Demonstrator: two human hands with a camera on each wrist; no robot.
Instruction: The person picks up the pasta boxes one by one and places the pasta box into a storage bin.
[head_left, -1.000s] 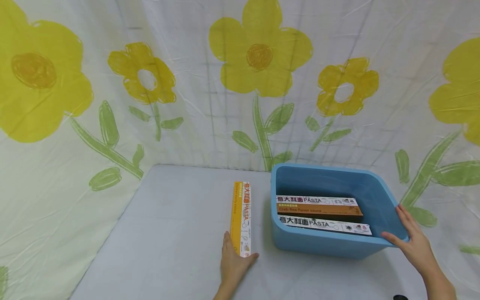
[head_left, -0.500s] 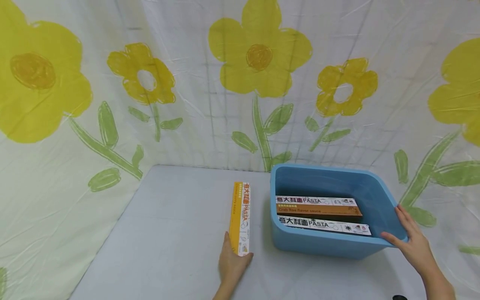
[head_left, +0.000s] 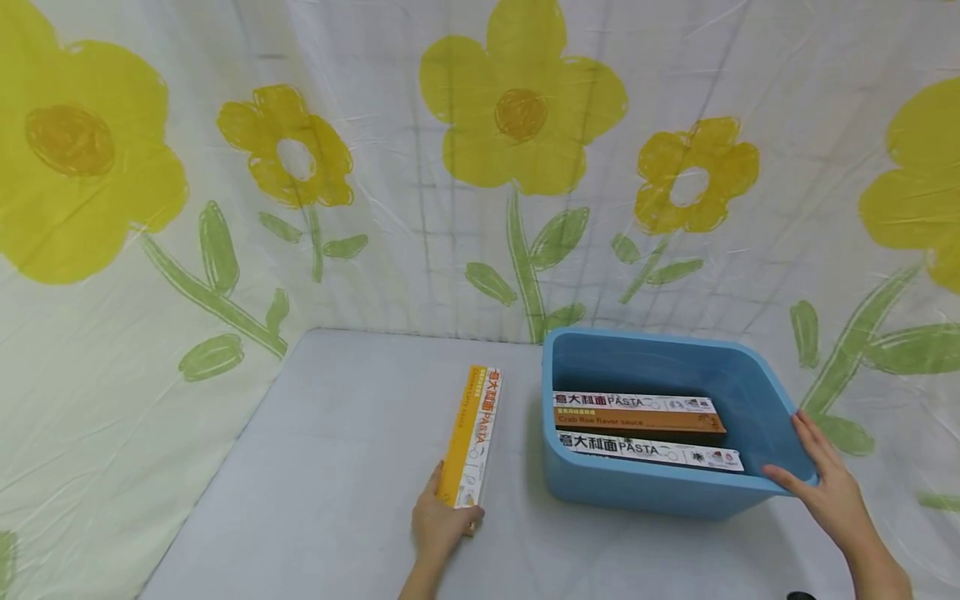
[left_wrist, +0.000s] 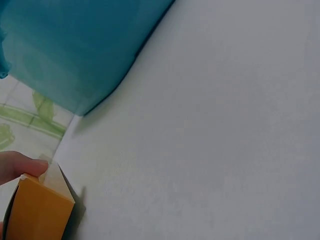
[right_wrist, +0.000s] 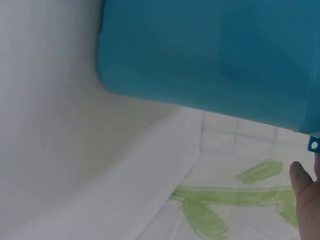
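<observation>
A long yellow-and-white pasta box [head_left: 469,442], printed "Chicken curry sauce", stands on the left part of the table, angled with its far end to the right. My left hand [head_left: 437,518] grips its near end, thumb on the right side and fingers on the left. In the left wrist view the box's orange end [left_wrist: 40,210] shows beneath the thumb. My right hand [head_left: 828,487] holds the near right corner of a blue plastic bin [head_left: 637,492], thumb over the front rim and fingers over the right rim. In the right wrist view, part of that hand [right_wrist: 307,200] appears below the bin's edge.
Inside the bin lie a brown-and-white pasta box [head_left: 637,412] and another white-topped pasta box [head_left: 652,450], side by side. A white curtain [head_left: 390,233] with yellow flowers hangs behind the table [head_left: 322,467]. A small black object [head_left: 801,596] peeks in at the bottom edge.
My left hand has moved left, swinging the near end of the held pasta box left so that it now lies at a slant. The right hand and bin stay put.
</observation>
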